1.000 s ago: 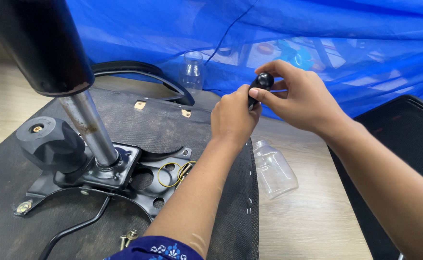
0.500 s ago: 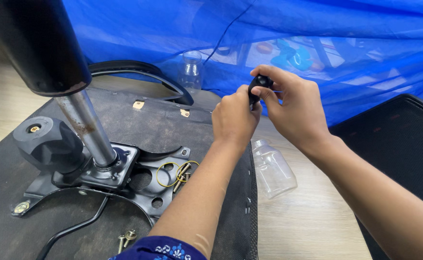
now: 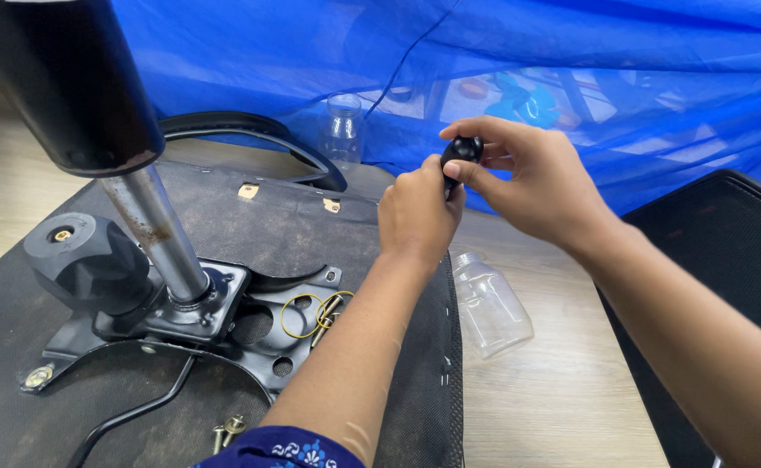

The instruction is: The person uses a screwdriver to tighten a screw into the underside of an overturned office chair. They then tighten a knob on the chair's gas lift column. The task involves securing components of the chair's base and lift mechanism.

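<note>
My left hand [image 3: 415,212] and my right hand [image 3: 532,178] meet above the far edge of an upturned office chair seat [image 3: 267,225]. Both pinch a small black knob [image 3: 463,152]; the right fingers wrap its rounded top, the left fist closes on the part below it. To the left the chair's black metal mechanism plate [image 3: 224,321] is bolted to the seat underside, with a steel gas cylinder [image 3: 155,230] rising from it and a large black adjustment knob [image 3: 85,260] beside it.
Yellow rings and bolts [image 3: 315,314] lie on the plate; two more bolts [image 3: 227,429] sit near the front. A clear plastic jar [image 3: 489,303] lies on the wooden floor, another bottle [image 3: 341,130] stands by blue netting [image 3: 484,61]. A black chair back [image 3: 718,251] lies at right.
Both hands keep hold of the small black knob in nearly the same spot; the right fingers have shifted around its top. Nothing else has moved.
</note>
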